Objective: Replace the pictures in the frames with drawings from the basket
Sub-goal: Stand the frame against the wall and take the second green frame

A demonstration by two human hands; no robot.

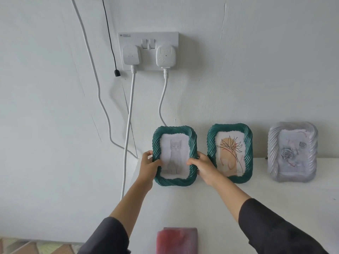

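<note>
Both hands clasped the left green frame [173, 181] by its sides, the left hand [148, 165] curled round one edge, the right hand [203, 167] round the other, thumbs on the front. It stood on the white shelf [275, 198] at the wall, holding a pencil cat drawing [175, 149]. Just beside it stood a second green frame [249, 149], then a grey frame [273, 153] with a rose picture. This frame seemed finished and was probably being stood in place. The next move would call for opening another frame's back.
</note>
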